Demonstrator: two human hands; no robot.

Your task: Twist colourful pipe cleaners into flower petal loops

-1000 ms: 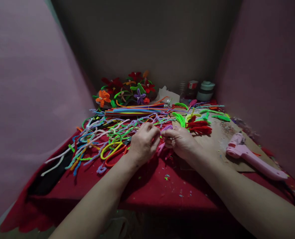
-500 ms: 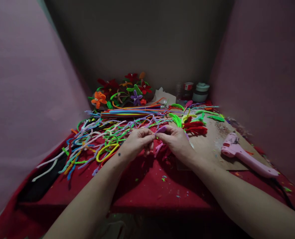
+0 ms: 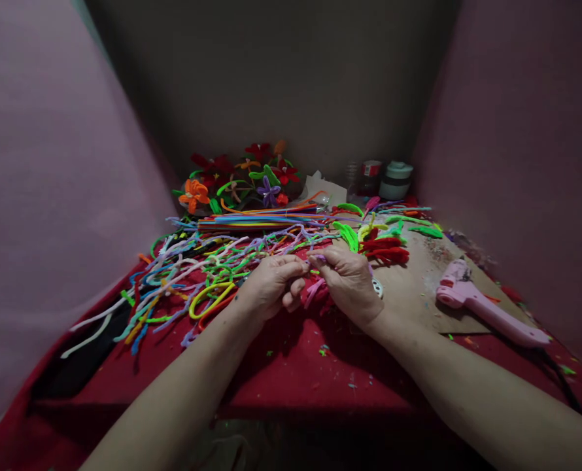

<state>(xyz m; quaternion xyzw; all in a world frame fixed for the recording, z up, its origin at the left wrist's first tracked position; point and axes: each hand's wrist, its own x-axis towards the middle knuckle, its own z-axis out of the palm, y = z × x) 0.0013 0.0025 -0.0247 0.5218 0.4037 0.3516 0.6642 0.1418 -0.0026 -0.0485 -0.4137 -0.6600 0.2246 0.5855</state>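
My left hand (image 3: 278, 284) and my right hand (image 3: 347, 281) meet fingertip to fingertip over the red tablecloth (image 3: 291, 386). Between them, both pinch a small purple pipe cleaner piece (image 3: 319, 259), mostly covered by my right fingers. Pink pipe cleaner pieces (image 3: 314, 289) lie just below my fingertips. Left of my left hand spreads a tangle of bent, many-coloured pipe cleaners (image 3: 212, 261). Close beyond my right hand are red pipe cleaner petals (image 3: 386, 250) and green leaf shapes (image 3: 347, 235).
A pink hot glue gun (image 3: 487, 307) rests at the right, partly on a cardboard sheet (image 3: 413, 294). Straight pipe cleaners (image 3: 266, 220) lie bundled behind the tangle. Finished pipe cleaner flowers (image 3: 242, 176) and a lidded cup (image 3: 396, 180) stand along the back wall.
My right fingers have turned and closed further over the purple piece, so less of it shows. My left fingers have shifted slightly. A round metallic item now shows beside my right wrist.
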